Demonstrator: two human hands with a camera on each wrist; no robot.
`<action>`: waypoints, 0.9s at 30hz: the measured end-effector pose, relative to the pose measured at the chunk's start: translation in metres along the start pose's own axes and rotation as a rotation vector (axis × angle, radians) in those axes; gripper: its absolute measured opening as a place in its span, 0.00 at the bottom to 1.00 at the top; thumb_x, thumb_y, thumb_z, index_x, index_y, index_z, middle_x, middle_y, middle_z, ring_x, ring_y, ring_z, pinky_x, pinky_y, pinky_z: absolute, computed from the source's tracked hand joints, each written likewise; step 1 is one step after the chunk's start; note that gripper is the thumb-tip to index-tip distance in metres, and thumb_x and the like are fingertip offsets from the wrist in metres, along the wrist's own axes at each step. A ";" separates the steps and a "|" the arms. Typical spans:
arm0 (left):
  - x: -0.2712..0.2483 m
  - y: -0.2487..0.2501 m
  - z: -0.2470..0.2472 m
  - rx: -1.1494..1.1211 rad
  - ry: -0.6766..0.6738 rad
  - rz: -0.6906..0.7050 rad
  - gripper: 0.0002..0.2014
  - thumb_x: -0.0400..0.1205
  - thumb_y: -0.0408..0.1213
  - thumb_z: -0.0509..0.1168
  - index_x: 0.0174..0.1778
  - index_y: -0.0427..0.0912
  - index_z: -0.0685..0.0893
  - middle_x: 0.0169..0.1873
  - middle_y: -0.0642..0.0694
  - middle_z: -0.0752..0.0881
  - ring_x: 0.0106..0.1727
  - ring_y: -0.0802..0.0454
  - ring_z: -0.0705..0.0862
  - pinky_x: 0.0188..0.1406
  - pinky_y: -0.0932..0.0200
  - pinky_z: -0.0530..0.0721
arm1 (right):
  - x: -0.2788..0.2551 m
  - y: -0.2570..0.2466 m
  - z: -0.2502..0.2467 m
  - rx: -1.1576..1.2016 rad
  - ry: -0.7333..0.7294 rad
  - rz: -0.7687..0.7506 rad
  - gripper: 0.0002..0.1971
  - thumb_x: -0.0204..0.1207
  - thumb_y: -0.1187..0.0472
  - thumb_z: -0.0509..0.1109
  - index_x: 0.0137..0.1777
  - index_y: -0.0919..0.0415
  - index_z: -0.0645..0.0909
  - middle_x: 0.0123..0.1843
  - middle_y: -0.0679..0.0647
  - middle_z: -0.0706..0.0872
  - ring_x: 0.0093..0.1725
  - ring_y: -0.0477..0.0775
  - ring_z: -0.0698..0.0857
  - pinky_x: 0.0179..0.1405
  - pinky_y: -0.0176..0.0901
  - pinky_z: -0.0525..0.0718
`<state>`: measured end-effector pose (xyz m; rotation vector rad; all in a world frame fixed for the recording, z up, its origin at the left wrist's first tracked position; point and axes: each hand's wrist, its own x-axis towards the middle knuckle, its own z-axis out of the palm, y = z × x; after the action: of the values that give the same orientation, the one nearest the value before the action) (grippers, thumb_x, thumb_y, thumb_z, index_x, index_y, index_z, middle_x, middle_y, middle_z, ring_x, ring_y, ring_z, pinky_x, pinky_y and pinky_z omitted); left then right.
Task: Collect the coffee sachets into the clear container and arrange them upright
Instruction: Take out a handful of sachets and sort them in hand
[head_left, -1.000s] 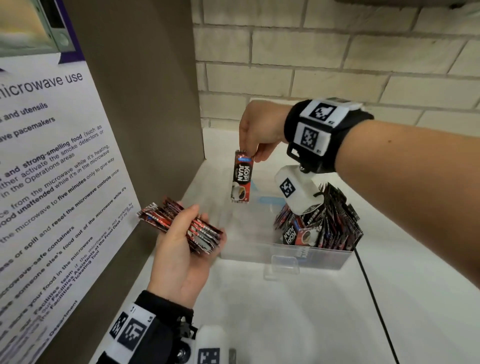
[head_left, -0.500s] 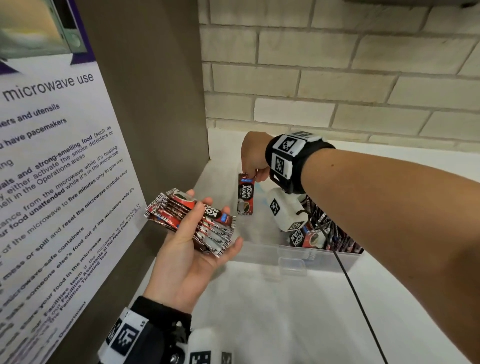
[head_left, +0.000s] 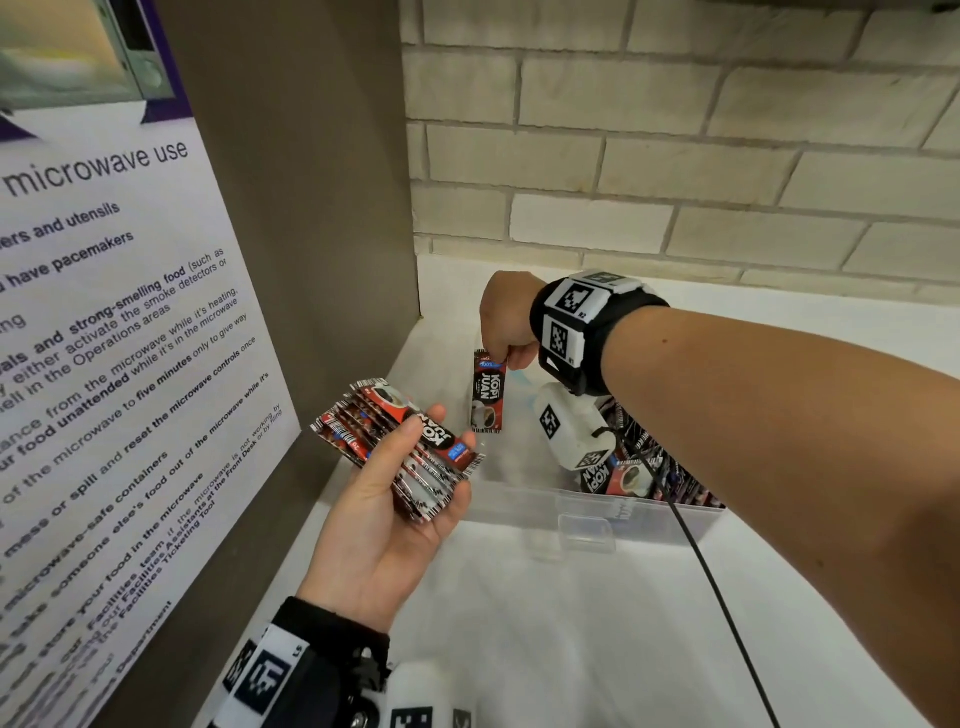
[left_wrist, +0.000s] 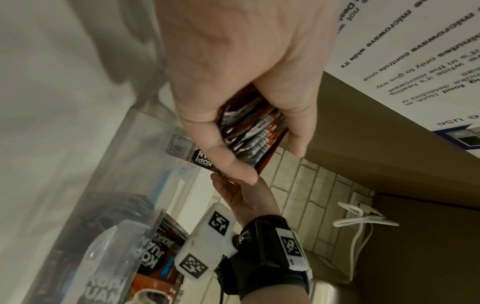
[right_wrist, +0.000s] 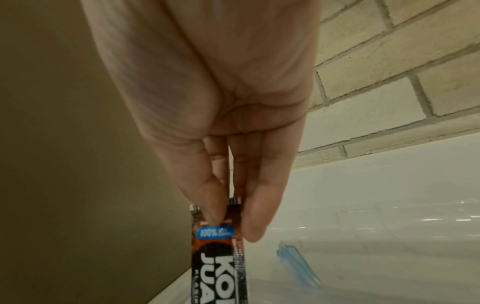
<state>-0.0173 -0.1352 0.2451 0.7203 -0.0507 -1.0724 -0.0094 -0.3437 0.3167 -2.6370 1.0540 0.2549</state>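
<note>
The clear container (head_left: 587, 512) sits on the tabletop (head_left: 545, 623) at centre right of the head view, with the brick wall (head_left: 675, 156) behind it at the upper right. A cabinet side (head_left: 311, 208) bearing a notice (head_left: 104, 364) fills the left of the frame. Packed sachets (head_left: 631, 475) stand in the container's right part. Above its left part the right hand (head_left: 506, 325) holds a single sachet (head_left: 488, 392) hanging upright by its top edge. Lower left of that, just beside the container's left end, the left hand (head_left: 379, 525) carries a stack of sachets (head_left: 400, 447) lying across its palm. A cable (head_left: 717, 597) runs from the container toward the lower right.
</note>
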 end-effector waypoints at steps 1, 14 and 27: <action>-0.001 0.000 0.001 0.017 -0.001 -0.006 0.09 0.71 0.39 0.68 0.30 0.45 0.93 0.40 0.47 0.92 0.43 0.50 0.91 0.24 0.63 0.85 | -0.002 0.000 0.000 0.007 -0.003 -0.005 0.04 0.70 0.70 0.76 0.43 0.70 0.86 0.35 0.61 0.88 0.32 0.56 0.87 0.46 0.49 0.90; -0.001 -0.004 0.010 0.145 -0.015 -0.046 0.12 0.67 0.34 0.66 0.43 0.39 0.91 0.38 0.42 0.91 0.32 0.50 0.88 0.11 0.72 0.71 | -0.065 -0.007 -0.043 0.308 0.128 -0.235 0.17 0.71 0.53 0.78 0.56 0.61 0.83 0.50 0.56 0.87 0.48 0.55 0.88 0.39 0.44 0.89; -0.005 -0.013 0.013 0.332 -0.318 0.019 0.20 0.56 0.30 0.75 0.45 0.41 0.92 0.48 0.40 0.91 0.34 0.50 0.89 0.16 0.66 0.73 | -0.116 0.020 -0.031 0.660 -0.170 -0.268 0.01 0.75 0.68 0.72 0.42 0.64 0.84 0.33 0.60 0.87 0.28 0.50 0.87 0.30 0.37 0.87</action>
<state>-0.0348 -0.1417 0.2488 0.8372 -0.5171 -1.1660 -0.1048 -0.2932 0.3729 -2.0765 0.5833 0.0524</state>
